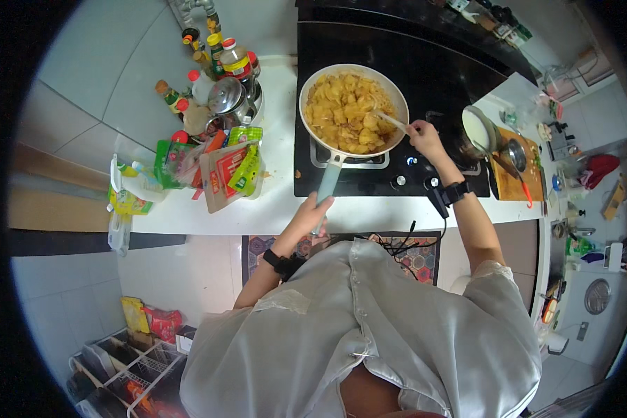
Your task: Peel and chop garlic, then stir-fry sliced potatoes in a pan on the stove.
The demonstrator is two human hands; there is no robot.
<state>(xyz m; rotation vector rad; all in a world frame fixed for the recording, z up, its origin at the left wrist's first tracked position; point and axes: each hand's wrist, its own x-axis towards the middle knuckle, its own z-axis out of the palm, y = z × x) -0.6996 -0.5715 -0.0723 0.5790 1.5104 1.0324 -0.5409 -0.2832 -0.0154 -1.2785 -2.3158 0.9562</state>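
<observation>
A white-lined frying pan (304, 93) sits on the left burner of the black gas hob (439, 62). Chunks of yellow-brown food (347, 112), which look like potato, fill it in a thick sauce. My left hand (312, 213) is wrapped around the end of the pan's pale blue handle (329, 180). Over the pan's right rim, my right hand (425, 138) grips a light-coloured spatula or spoon (392, 121); its head lies among the chunks, partly covered by them.
Right of the pan stands a pot (478, 130) with white content. Beyond it, a wooden cutting board (527, 177) holds a knife (508, 167) and a metal bowl (514, 154). Bottles (235, 60), a metal kettle (227, 99) and a plastic bin of packets (232, 172) crowd the left counter. Cables (407, 240) hang near my right wrist.
</observation>
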